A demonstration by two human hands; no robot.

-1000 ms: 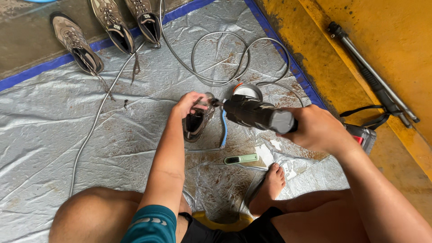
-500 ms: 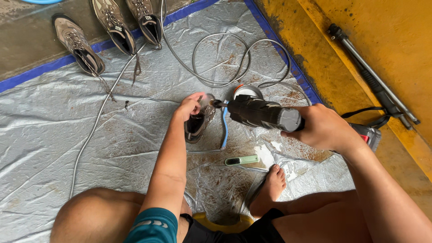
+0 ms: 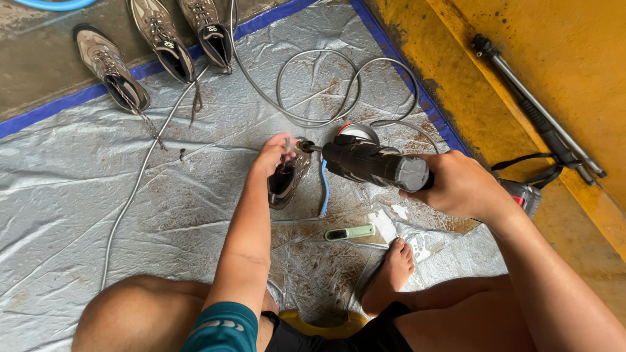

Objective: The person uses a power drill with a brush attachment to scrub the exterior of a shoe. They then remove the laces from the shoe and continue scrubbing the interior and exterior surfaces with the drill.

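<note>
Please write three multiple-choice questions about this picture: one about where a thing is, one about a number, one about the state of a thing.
1. Where does the small green brush lie?
A. on the silver tarp, beside the bare foot
B. inside a shoe
C. on the yellow ledge

2. How many shoes lie at the tarp's far edge, apart from the hands?
A. one
B. three
C. five

3. What is the state of the left hand?
A. open and free
B. resting on the knee
C. gripping a dark shoe

Answers: 1 A, the brush lies flat on the tarp near the toes. 2 B, three laced shoes lie there. 3 C, its fingers close on the shoe while the right hand holds the black spray tool.
</note>
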